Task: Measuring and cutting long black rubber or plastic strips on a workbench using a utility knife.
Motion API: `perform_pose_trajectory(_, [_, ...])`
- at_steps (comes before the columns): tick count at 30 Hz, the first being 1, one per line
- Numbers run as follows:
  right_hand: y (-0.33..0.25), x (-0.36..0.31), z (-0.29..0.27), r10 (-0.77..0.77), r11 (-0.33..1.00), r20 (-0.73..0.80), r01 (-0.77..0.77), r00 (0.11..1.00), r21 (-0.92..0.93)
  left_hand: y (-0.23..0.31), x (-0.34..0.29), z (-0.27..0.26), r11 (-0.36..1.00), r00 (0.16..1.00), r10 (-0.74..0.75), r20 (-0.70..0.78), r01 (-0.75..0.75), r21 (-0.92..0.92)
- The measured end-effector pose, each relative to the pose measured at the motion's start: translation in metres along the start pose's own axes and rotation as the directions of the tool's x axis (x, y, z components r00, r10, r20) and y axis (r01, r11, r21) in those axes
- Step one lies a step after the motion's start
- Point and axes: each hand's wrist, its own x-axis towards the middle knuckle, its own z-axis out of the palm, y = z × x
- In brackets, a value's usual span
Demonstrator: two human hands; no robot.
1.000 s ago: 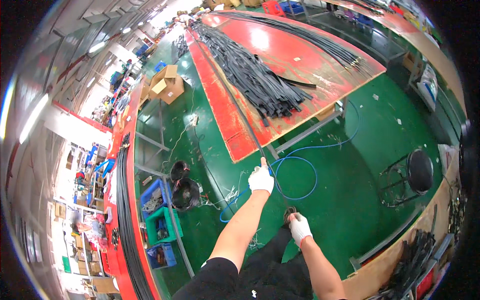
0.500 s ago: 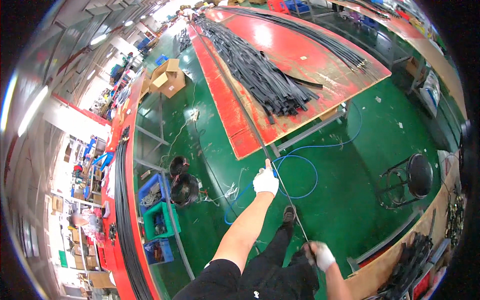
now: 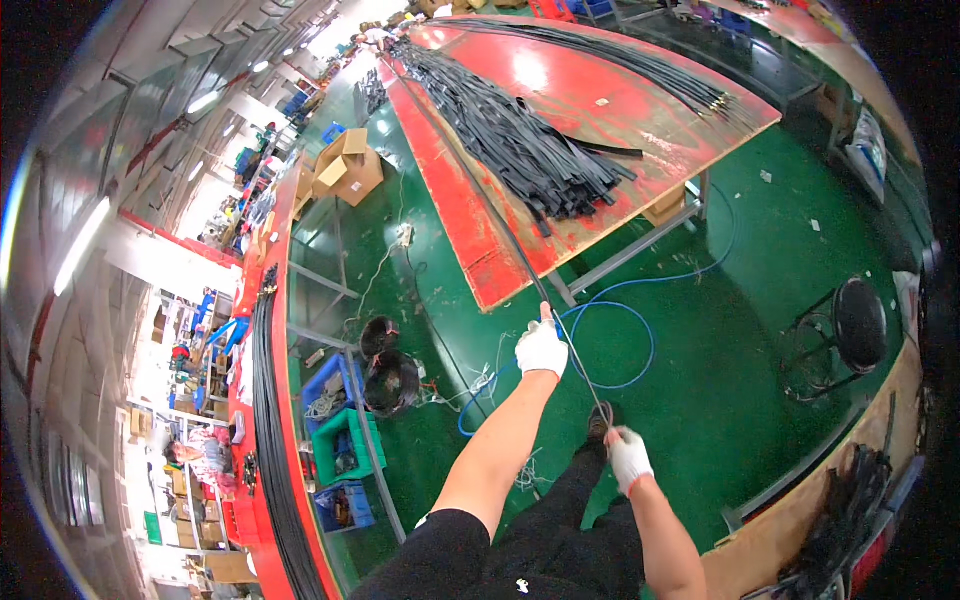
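Observation:
I stand on a green floor in front of a long red table (image 3: 610, 110). A thin black cable (image 3: 500, 225) runs from the far end of the table, along its left edge, down toward me. My left hand (image 3: 542, 347), in a white glove, is stretched forward and grips this cable just off the table's near corner. My right hand (image 3: 628, 456), also in a white glove, holds the same cable lower down and closer to my body. A heap of black strips (image 3: 520, 140) lies on the table.
A blue hose (image 3: 640, 330) loops on the floor under the table's corner. A black round stool (image 3: 858, 322) stands at the right. Black buckets (image 3: 388, 370) and blue and green crates (image 3: 340, 440) sit at the left, beside a red bench (image 3: 265, 420) with black cables. Cardboard boxes (image 3: 345, 170) lie farther back.
My right hand dropped low and back along the cable half a second ago, and has now come up again nearer the left hand. My left hand stayed on the cable.

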Motion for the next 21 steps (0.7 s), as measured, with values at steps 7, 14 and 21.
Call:
perform_pose_trajectory(7, [0.116, -0.175, -0.102, 0.103, 0.993, -0.032, -0.105, 0.994, -0.061, -0.004, -0.020, -0.003, 0.998, 1.000, -0.006, 0.021, 0.008, -0.059])
perform_pose_trajectory(14, [0.112, -0.121, -0.106, 0.245, 0.968, 0.098, -0.249, 0.964, 0.027, -0.005, -0.030, -0.001, 0.990, 0.999, -0.021, 0.041, 0.027, -0.140])
perform_pose_trajectory(21, [-0.025, 0.072, 0.028, -0.173, 0.983, 0.021, 0.174, 0.985, -0.059, -0.013, -0.025, 0.003, 0.993, 1.000, 0.002, 0.025, 0.001, -0.115])
